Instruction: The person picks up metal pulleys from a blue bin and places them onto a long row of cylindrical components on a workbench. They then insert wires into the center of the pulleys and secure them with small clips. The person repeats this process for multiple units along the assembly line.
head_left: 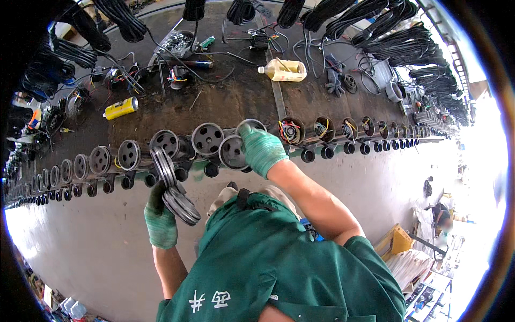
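Observation:
A row of black cylindrical motor housings runs along the bench's near edge. To the left, several have round black covers with holes [207, 139] in their mouths; to the right, open housings [291, 130] show coloured wires. My left hand [161, 221], gloved in green, is closed around a stack of round black covers [174, 188] tilted in front of the row. My right hand [260, 147], also gloved, has its fingers closed at the rim of a round black cover [234, 152]. That cover sits just in front of another round rim [251, 125], partly hidden by my fingers.
On the dark bench [225, 102] lie a yellow can [120, 108], a bottle of yellowish liquid [282, 70], a dark glove [335, 78] and a tray of small metal parts [179, 43]. Bundles of black cable [120, 20] hang along the far side. Short black pipe stubs [211, 170] jut from the housings.

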Available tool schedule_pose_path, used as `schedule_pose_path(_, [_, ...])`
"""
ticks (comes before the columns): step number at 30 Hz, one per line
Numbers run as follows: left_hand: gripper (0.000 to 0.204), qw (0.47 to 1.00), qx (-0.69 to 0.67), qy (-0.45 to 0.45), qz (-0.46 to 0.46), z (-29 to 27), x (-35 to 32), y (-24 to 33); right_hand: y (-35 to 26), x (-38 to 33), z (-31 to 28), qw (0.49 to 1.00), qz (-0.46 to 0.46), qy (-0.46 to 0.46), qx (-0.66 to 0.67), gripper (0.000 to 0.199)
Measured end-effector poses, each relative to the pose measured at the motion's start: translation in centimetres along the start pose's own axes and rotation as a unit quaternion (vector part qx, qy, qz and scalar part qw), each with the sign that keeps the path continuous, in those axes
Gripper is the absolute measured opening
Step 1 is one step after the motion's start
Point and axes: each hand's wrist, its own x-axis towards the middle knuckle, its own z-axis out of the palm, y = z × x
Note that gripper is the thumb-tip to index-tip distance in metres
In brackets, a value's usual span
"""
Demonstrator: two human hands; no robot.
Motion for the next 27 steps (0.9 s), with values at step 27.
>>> schedule_pose_path(27, [0.041,0.914,0.169,-0.367,0.029,26.0,3.7,1.7,19.7,-5.1,-5.2,0.898,0.103,0.267,0.335,0.034])
